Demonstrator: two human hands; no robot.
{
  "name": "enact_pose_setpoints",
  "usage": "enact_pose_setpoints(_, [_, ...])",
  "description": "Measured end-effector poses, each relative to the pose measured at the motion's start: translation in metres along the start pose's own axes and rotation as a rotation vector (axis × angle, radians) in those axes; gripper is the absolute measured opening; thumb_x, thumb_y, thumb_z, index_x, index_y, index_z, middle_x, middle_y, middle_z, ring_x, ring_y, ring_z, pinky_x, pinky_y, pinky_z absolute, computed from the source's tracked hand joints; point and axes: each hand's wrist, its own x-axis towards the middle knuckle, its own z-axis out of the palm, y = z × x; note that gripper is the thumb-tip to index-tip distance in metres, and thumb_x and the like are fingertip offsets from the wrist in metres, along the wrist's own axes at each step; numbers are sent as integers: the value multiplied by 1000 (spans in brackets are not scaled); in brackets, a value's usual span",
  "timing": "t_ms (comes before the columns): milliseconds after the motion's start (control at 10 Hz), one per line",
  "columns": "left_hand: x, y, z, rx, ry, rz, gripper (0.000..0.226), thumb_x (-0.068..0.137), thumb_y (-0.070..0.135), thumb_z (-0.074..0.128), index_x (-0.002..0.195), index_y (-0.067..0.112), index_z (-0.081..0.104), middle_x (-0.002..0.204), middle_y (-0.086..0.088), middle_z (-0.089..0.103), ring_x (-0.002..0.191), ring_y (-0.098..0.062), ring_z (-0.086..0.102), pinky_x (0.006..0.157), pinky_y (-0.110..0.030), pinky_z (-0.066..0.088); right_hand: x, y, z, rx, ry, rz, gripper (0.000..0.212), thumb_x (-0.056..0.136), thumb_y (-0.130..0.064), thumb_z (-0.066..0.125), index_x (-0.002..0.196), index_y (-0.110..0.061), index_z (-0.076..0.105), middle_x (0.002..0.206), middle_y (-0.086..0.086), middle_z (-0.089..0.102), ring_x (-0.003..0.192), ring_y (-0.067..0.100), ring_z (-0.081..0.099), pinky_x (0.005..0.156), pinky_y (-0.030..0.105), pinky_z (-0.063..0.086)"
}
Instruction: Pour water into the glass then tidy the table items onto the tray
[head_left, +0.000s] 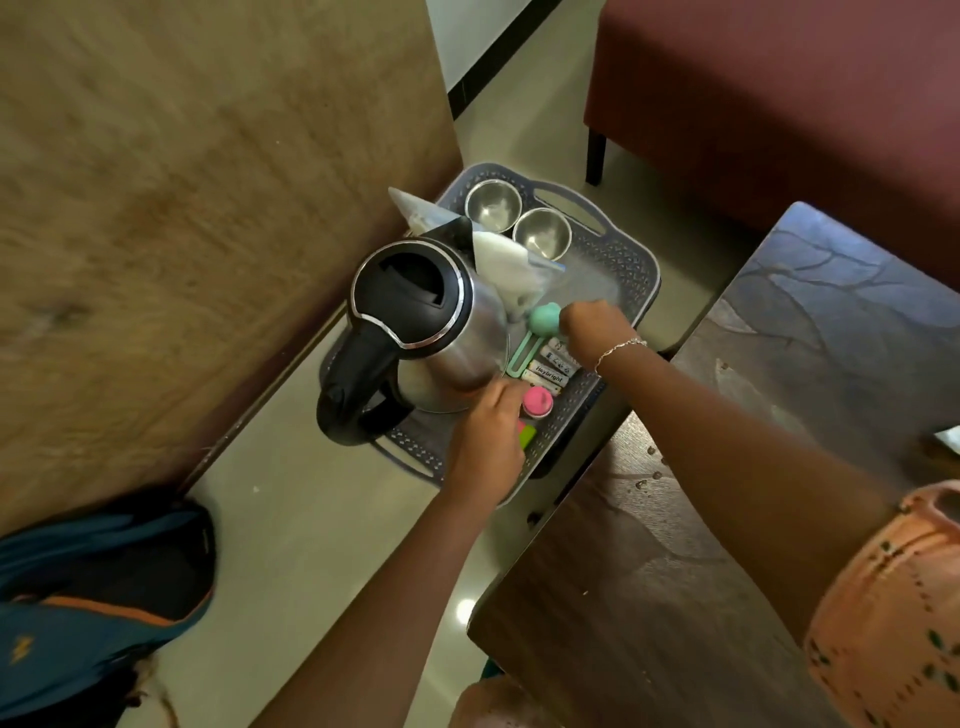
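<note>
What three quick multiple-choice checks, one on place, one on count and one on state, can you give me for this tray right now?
1. Where does the kettle stand?
A. on the tray's left side
B. on the brown table
C. on the floor

2. How many steel bowls are on the tray?
A. one
B. two
C. four

3. How is the kettle's lid?
A. taken off
B. flipped up
C. shut

Answers:
1 A, its base sits inside the grey tray, left of the small items.
2 B, a second bowl sits beside the first at the far end.
3 C, the black lid lies flat within the chrome ring.
</note>
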Motion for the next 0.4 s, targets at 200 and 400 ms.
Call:
enact_pose_setpoints(200, [-6,7,-1,120,-56,-13,46,84,-3,50,128,8,46,132,-10,46,123,-27,44,101,-37,41,-57,11,-8,-9,241,-24,43,75,9,52,117,1,49,121,24,49,104,42,51,84,46,48])
enact_pose_setpoints(400, [-23,30,-6,268,30,64,50,85,1,50,133,10,40,136,-10,44,132,-27,34,111,-35,26,-114,29,-12,-92,366,14,56,88,-5,49,139,-3,27,146,28,25,136,42,22,112,49,23])
